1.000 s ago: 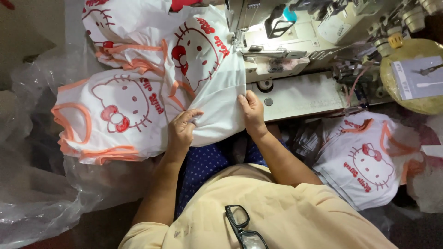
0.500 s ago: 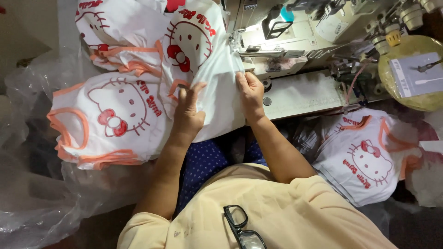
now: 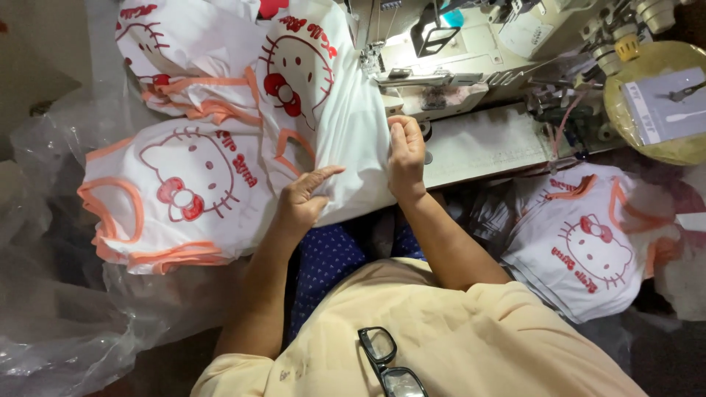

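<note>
A: Item one, the white top [image 3: 346, 140] with the red cat print. Where is it, taking the sewing machine [image 3: 441, 59] as the mark?

B: It lies draped against the left side of the machine, its lower edge hanging toward the lap. Compared with a second ago, its right edge sits higher and closer to the needle end of the machine, and the fabric is drawn flatter.

A: Meaning?

B: As a judgement only: the cloth is being fed up toward the machine, not pulled away from it.

A: Item two, the right hand [image 3: 406, 156].

B: Just below the machine's foot, knuckles up, fingers curled over and pinching the top's right edge. It has moved up toward the machine since a second ago. Forearm runs straight back to the body.

A: Item three, the left hand [image 3: 303, 200].

B: Further left of the machine, lower down. Palm flat on the cloth, thumb out, fingers pressing a fold rather than closing round it. Elbow bent, arm angled inward.

A: Other entries?

B: Stack of orange-trimmed tops [image 3: 173, 198] well left of the machine; another top [image 3: 581, 246] below and right of it; glasses [image 3: 386, 360] hanging at the collar.
</note>
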